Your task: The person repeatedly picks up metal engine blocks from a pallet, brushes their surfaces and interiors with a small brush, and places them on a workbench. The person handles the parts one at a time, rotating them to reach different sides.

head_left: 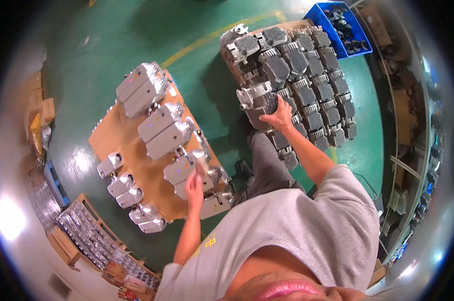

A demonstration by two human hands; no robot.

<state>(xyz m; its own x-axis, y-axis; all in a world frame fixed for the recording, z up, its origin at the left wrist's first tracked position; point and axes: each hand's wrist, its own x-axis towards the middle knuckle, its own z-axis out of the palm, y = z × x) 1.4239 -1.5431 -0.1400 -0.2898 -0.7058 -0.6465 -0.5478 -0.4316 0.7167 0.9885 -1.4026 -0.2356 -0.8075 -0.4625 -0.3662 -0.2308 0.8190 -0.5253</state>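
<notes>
My right hand (279, 116) grips the edge of a finned metal casting (263, 104), thumb and fingers apart across its dark ribbed face. A bright silver flange sticks out at that casting's far left end. It lies among rows of similar finned castings (321, 90) on the right-hand stack. My left hand (194, 186) is over the near right part of a cardboard-covered pallet, close to smooth silver housings (179, 170). Its fingers point away from me and are smeared by motion. Something pale and blurred shows near the fingertips; I cannot make out whether it is held.
Pairs of silver housings stand on the cardboard sheet (129, 145). Beyond the casting stack is a blue crate (342, 30) of dark parts. Shelving with boxes (403, 115) runs along the right. Wrapped pallet goods (86, 231) lie at the lower left. Green floor separates the two stacks.
</notes>
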